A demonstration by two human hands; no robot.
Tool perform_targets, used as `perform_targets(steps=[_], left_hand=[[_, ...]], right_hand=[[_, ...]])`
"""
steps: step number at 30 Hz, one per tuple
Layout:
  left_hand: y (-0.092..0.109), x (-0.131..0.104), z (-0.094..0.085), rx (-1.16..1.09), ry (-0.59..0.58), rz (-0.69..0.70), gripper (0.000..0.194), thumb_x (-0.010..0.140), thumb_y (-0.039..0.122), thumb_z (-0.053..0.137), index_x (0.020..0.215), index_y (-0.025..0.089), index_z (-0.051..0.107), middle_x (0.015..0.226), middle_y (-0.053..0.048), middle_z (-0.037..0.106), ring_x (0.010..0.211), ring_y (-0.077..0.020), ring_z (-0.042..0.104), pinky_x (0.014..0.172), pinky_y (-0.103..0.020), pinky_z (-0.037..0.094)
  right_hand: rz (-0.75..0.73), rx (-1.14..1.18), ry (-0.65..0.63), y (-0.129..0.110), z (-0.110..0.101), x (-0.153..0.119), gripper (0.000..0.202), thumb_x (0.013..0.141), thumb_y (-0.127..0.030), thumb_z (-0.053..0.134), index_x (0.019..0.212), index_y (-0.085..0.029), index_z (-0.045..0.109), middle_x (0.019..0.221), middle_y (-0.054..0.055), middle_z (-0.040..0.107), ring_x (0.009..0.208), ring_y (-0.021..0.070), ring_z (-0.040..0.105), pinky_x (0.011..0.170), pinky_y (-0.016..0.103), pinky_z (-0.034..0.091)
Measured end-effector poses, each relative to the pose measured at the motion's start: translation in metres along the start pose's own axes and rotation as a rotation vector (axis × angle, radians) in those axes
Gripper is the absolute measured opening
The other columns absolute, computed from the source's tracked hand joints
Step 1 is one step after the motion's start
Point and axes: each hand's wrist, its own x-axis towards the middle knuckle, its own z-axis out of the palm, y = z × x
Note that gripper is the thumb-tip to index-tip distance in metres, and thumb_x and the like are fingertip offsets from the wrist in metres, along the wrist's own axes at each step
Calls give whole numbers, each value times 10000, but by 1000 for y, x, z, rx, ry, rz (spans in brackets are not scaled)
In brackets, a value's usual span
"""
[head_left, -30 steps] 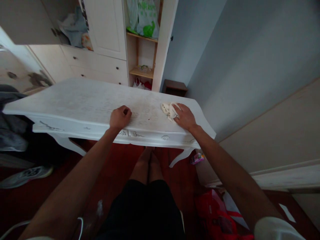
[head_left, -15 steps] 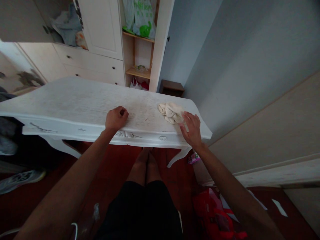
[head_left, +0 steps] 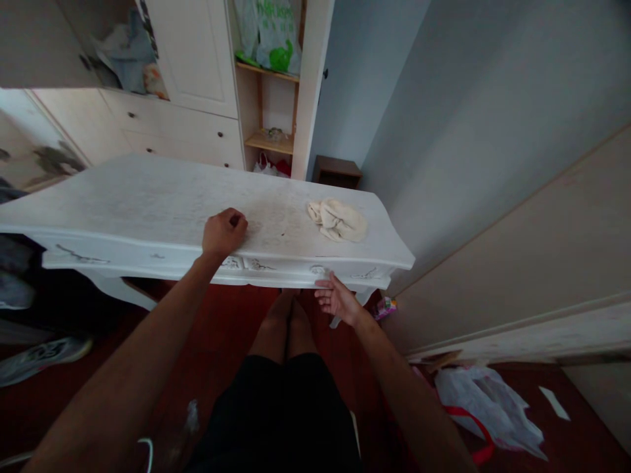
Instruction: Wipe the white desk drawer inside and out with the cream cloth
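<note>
My left hand rests on the worn white tabletop near its front edge, fingers curled into a loose fist with nothing visible in it. My right hand is in front of the right-hand drawer, just below its carved knob. Its fingers are apart and the palm is partly turned up; whether the thumb touches the drawer front I cannot tell. A crumpled cream cloth lies on the right part of the tabletop, apart from both hands.
Behind the table stand a white wardrobe and shelves holding plastic bags. A wall closes off the right side. On the red floor lie a white plastic bag, a shoe at left and a small pink box.
My right hand has left the cloth's edge and moved down and left, off the tabletop, to the drawer front. The cloth stays put. My left hand has hardly moved.
</note>
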Motion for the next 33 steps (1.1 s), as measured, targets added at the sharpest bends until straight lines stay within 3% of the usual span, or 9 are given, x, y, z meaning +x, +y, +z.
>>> perform_targets(steps=[4, 9, 14, 17, 23, 27, 33], left_hand=[[0, 0, 0, 4, 7, -3, 268, 818, 346, 469, 885, 195, 680, 880, -95, 731, 833, -229, 667, 773, -314, 484], [-2, 1, 2, 31, -23, 23, 279, 823, 351, 466, 901, 203, 689, 893, -92, 733, 845, -235, 665, 766, -321, 481], [-3, 1, 2, 49, -57, 59, 305, 814, 343, 462, 918, 187, 702, 905, -104, 733, 840, -248, 666, 759, -333, 485], [-4, 4, 1, 45, -129, 119, 304, 781, 328, 481, 924, 181, 706, 934, -102, 728, 857, -246, 659, 788, -334, 488], [-8, 8, -1, -84, -233, 60, 361, 778, 380, 502, 992, 155, 685, 896, -93, 710, 795, -207, 642, 756, -300, 498], [0, 3, 5, 72, -184, 82, 289, 763, 308, 513, 941, 172, 697, 922, -102, 700, 858, -237, 639, 798, -332, 492], [10, -3, 12, 234, -80, 55, 280, 820, 311, 468, 916, 180, 697, 926, -128, 695, 869, -271, 646, 747, -354, 486]], right_hand=[[51, 265, -155, -5, 4, 18, 591, 886, -673, 453, 979, -125, 652, 689, 32, 667, 524, 112, 565, 499, 229, 415], [17, 313, -169, -1, 19, 29, 468, 883, -572, 555, 940, -121, 667, 638, 6, 640, 487, 94, 509, 475, 216, 370], [-40, 320, -195, -4, 26, 26, 342, 859, -480, 591, 804, -150, 662, 435, -68, 444, 408, 88, 366, 447, 219, 301], [-28, 300, -212, -7, 26, 24, 334, 858, -464, 575, 786, -150, 663, 405, -73, 415, 397, 91, 341, 442, 225, 293], [-33, 314, -260, -7, 26, 26, 322, 845, -459, 580, 760, -157, 651, 355, -101, 331, 358, 73, 236, 410, 209, 245], [-51, 307, -245, -3, 29, 23, 372, 870, -486, 528, 709, -169, 637, 305, -125, 221, 327, 64, 124, 373, 205, 164], [-103, 302, -217, 9, 33, 7, 390, 848, -498, 550, 692, -156, 657, 284, -119, 242, 308, 57, 133, 360, 207, 155]])
